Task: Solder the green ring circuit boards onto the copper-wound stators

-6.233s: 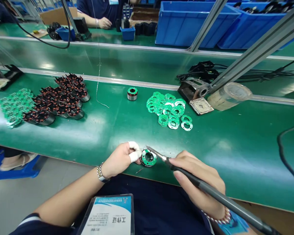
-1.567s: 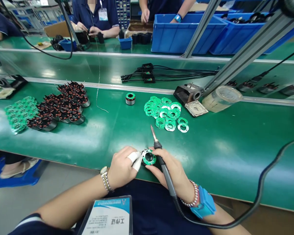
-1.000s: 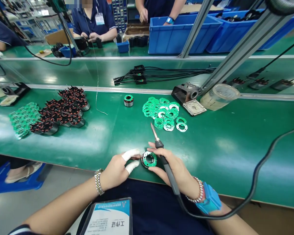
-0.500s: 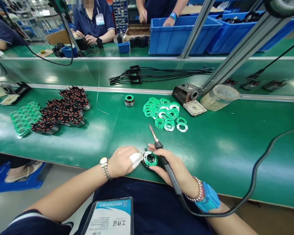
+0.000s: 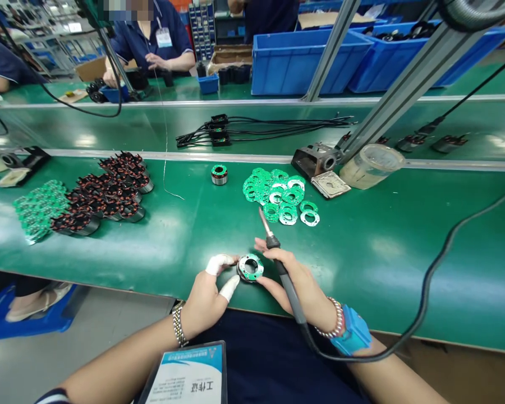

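Note:
A motor stator (image 5: 243, 277) topped by a green ring-shaped circuit board (image 5: 258, 271) stands near the table's front edge. My left hand (image 5: 206, 296), with white covers on thumb and forefinger, is closed on its left side. My right hand (image 5: 301, 285) grips a soldering iron (image 5: 292, 294), tip pointing up and away from me. The right thumb reaches the stator's right side. Beyond the iron's tip lies a scattered pile of green ring boards (image 5: 292, 195). One more stator with a green board (image 5: 219, 175) stands farther back, left of that pile.
Several wound stators (image 5: 105, 193) and stacked green boards (image 5: 40, 207) occupy the left. At the back right are a soldering iron stand (image 5: 315, 160), a sponge (image 5: 330, 185) and a plastic tub (image 5: 372, 166). The iron's cable (image 5: 425, 292) curves rightward. A co-worker (image 5: 151, 45) sits opposite.
My left hand has opened out from a bunched pose and now has thumb and forefinger on the stator's side. The stator has shifted slightly left. The co-worker's hands have moved apart.

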`<state>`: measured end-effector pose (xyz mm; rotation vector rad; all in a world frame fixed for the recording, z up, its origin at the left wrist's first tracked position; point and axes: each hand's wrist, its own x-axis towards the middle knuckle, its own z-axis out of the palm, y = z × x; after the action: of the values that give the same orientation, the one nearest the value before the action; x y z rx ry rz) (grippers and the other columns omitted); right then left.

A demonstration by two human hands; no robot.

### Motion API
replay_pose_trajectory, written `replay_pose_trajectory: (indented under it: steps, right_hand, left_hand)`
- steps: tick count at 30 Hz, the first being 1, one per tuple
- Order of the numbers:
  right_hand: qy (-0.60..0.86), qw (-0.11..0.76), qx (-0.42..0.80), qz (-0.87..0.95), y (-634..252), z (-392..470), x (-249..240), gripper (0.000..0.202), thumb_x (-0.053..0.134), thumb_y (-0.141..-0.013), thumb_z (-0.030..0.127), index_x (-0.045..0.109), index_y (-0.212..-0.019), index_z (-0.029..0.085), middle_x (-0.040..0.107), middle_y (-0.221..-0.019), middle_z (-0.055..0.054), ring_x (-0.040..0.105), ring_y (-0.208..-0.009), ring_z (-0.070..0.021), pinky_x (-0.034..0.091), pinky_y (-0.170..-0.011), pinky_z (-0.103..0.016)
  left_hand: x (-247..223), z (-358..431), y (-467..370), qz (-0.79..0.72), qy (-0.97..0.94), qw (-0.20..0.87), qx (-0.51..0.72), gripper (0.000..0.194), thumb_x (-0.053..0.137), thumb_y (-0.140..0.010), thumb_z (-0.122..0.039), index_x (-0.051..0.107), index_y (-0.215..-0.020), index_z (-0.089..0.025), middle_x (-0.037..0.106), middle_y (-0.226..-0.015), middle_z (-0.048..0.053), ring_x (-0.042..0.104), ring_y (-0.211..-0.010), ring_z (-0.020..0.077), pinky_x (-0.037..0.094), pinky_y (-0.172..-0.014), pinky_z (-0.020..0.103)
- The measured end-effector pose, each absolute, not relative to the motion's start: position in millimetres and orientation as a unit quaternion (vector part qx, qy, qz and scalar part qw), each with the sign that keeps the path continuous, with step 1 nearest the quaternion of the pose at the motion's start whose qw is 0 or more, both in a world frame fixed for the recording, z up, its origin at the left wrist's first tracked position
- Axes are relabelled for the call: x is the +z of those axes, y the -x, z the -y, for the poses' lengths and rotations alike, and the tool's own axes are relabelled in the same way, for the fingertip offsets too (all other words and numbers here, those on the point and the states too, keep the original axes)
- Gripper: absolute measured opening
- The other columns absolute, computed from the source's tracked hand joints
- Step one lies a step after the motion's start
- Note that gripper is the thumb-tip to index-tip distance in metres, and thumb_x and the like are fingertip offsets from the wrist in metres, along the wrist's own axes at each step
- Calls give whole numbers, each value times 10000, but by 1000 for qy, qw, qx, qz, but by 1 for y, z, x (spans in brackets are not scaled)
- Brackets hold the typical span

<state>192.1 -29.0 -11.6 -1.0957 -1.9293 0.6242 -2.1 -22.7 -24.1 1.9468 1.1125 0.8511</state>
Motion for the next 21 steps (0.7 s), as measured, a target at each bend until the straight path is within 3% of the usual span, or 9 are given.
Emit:
replay_pose_trajectory:
  steps: [4,8,13,18,21]
  right_hand:
    - [439,389,246,772,-194,37,-9,398,580,-788,185,390,-1138,202,533,-1231,-161,516,-1149,-215,459,-937,-353]
    - [419,386,257,781,-197,36,-9,372,556,-801,170,388,-1130,216,576,-1177,-133,510,-1155,-201,462,-935,-349]
    - [399,384,258,792,-197,32,-8,361,550,-807,158,384,-1121,221,556,-1208,-137,507,-1158,-193,462,-938,-347]
    - [422,394,237,782,-192,36,-8,333,548,-815,167,402,-1111,218,528,-1243,-143,543,-1118,-196,476,-926,-331]
    - [443,394,227,772,-191,39,-10,340,550,-817,181,402,-1120,220,538,-1230,-140,553,-1106,-207,478,-927,-348]
  left_hand:
    - [-22,21,8,-430,-782,322,317,264,485,-841,-190,483,-1105,-196,675,-1002,61,641,-926,175,528,-831,316]
    - [-16,3,15,-343,-855,239,308,176,473,-863,-227,595,-987,-202,705,-868,28,667,-778,145,545,-702,248]
    - [-10,-15,17,-264,-903,165,296,192,453,-869,-221,632,-919,-176,697,-806,46,652,-738,141,528,-671,246]
    - [-12,-5,4,-352,-863,175,317,165,496,-829,-218,643,-778,-161,653,-649,43,601,-564,135,497,-533,242]
    - [-17,9,0,-384,-832,218,337,165,482,-822,-174,632,-889,-158,665,-774,67,628,-679,152,521,-617,258]
